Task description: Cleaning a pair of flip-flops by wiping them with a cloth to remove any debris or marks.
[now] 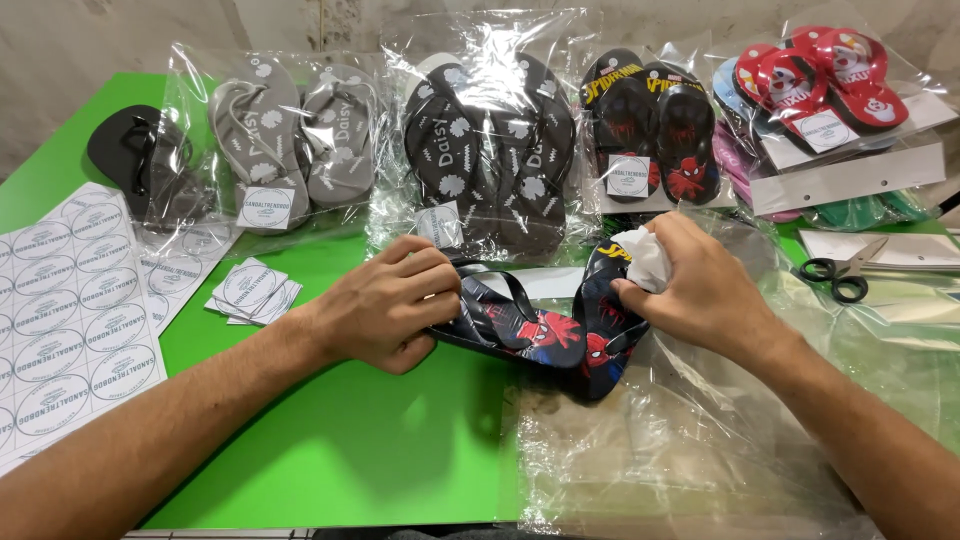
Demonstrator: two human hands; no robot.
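Dark cartoon-print flip-flops (pixel 545 325), gripped by both hands, white cloth (pixel 645 260) pressed on

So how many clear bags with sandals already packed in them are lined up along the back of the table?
4, maybe more hidden: grey pair, dark floral pair, black cartoon pair, red pair far right, atop other bags.

There is one view only, from a camera worn on the person's head. It looks forward and steeply down across the green counter (pixel 330 440), towards the wall behind it. It sits close: both forearms enter from the bottom corners, and the left hand (pixel 385 310) and right hand (pixel 700 290) meet near the middle of the frame. The near edge of the counter shows at the bottom, and bagged sandals (pixel 490 140) line the far side along the top.
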